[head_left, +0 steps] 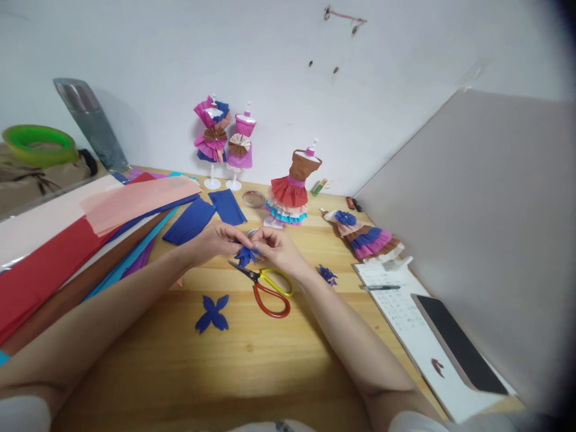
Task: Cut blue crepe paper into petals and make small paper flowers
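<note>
Both hands meet over the middle of the table, pinching a small blue paper flower [246, 257] between them. My left hand [220, 241] grips its upper left side with thumb and fingertips. From the other side, my right hand [275, 245] pinches its top edge. Just below lie scissors [261, 282] with one yellow and one red handle, blades slightly parted. A flat blue petal cutout [213, 314] rests on the wood nearer to me. Behind my left hand are two blue paper pieces [189, 220]. A finished-looking blue and pink paper flower [328, 275] sits right of my right wrist.
Coloured crepe paper sheets [96, 240] cover the left side. Mini dress forms in paper dresses [288, 189] stand at the back; another dressed form [364, 237] lies at right. A phone [456, 342] and pen [382, 287] rest on white paper. A bottle [92, 123] stands back left.
</note>
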`<control>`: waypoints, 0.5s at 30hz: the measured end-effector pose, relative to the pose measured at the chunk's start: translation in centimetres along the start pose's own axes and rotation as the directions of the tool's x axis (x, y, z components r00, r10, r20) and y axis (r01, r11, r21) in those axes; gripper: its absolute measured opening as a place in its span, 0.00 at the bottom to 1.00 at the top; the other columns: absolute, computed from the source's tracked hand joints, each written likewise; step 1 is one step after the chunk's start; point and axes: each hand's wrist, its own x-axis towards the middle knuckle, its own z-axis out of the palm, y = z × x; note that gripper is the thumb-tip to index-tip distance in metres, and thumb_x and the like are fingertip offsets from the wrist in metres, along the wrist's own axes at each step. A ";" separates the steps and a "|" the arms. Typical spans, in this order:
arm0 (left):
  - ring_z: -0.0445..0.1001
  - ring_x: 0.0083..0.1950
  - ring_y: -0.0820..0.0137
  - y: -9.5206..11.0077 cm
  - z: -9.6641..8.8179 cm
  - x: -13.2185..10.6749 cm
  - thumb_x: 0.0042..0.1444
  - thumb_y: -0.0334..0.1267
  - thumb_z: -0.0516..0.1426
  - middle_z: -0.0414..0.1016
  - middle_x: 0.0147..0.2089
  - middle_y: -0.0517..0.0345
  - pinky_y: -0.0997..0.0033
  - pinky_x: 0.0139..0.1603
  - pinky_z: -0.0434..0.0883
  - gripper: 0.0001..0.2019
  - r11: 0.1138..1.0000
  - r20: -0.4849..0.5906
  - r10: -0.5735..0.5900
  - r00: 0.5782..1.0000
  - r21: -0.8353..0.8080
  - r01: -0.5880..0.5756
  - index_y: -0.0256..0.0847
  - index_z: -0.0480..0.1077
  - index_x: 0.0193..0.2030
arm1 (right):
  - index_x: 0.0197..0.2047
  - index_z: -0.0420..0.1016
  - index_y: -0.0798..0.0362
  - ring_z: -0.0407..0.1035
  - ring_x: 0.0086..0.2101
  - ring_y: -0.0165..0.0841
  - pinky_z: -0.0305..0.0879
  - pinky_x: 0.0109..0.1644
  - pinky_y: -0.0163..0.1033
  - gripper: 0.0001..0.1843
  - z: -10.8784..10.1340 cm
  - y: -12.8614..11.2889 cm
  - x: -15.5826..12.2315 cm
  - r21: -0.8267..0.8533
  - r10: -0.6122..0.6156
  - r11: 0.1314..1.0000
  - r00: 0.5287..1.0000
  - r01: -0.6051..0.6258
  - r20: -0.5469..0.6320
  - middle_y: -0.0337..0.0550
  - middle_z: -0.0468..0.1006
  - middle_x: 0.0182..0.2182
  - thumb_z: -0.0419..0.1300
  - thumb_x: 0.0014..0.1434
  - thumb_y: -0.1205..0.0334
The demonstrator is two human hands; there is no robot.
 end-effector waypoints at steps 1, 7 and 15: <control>0.73 0.25 0.73 -0.1 0.0 0.0 0.38 0.32 0.70 0.81 0.26 0.53 0.75 0.29 0.69 0.10 1.000 0.000 -0.010 1.000 -0.001 0.010 0.35 0.82 0.31 | 0.27 0.70 0.54 0.57 0.22 0.26 0.54 0.28 0.33 0.12 0.1 0.1 0.0 -0.024 -0.017 1.000 1.000 0.017 0.005 0.34 0.66 0.21 0.64 0.51 0.54; 0.73 0.24 0.74 0.3 0.4 -0.2 0.37 0.34 0.71 0.80 0.26 0.54 0.77 0.28 0.69 0.10 0.997 -0.014 -0.057 0.998 -0.060 0.056 0.35 0.82 0.30 | 0.27 0.65 0.52 0.56 0.25 0.27 0.54 0.29 0.34 0.14 0.6 0.3 0.0 -0.083 -0.073 0.994 0.997 0.072 0.000 0.34 0.64 0.22 0.61 0.55 0.51; 0.73 0.25 0.74 0.5 0.5 -0.2 0.37 0.32 0.71 0.81 0.26 0.54 0.75 0.31 0.71 0.08 0.993 0.016 -0.039 0.999 -0.110 0.040 0.37 0.82 0.29 | 0.28 0.63 0.51 0.58 0.23 0.27 0.55 0.28 0.34 0.17 0.7 0.6 0.0 -0.045 -0.046 0.998 0.999 0.047 0.027 0.34 0.64 0.22 0.61 0.56 0.47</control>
